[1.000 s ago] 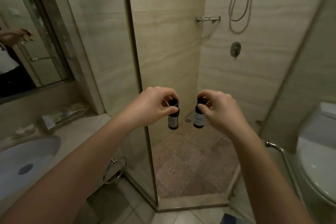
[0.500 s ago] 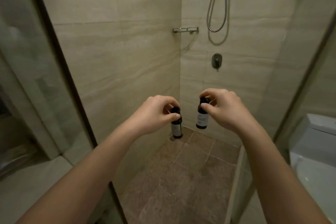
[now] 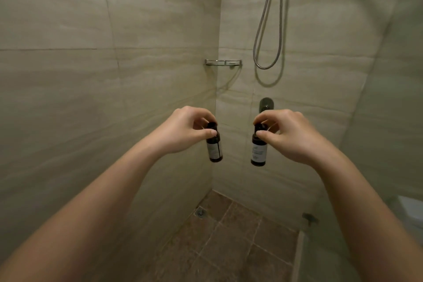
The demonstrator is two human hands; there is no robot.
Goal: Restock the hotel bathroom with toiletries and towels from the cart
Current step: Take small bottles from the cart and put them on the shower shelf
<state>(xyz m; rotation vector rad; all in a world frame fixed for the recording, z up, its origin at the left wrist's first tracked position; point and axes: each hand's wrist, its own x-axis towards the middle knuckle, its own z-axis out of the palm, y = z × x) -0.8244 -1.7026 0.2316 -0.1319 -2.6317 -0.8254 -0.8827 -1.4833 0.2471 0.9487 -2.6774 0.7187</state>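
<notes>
Tiled shower stall [image 3: 68,75]. Pinched at caps, mid-air below corner shelf [image 3: 223,62]: left bottle [image 3: 214,147] by left hand [image 3: 183,130] fingers [image 3: 209,132], right bottle [image 3: 258,152] by right hand [image 3: 290,135]. Likely light, rigid, slick; safer gripped round body.

— What do the hands hold?
— The left hand [image 3: 183,129] pinches a small dark bottle [image 3: 214,146] by its cap; the right hand [image 3: 288,135] pinches a second bottle [image 3: 258,151] likewise. Both hang upright, apart.
— And beyond them?
— A corner shelf [image 3: 223,62] above the left hand, the shower valve [image 3: 266,105] just above the right hand.
</notes>
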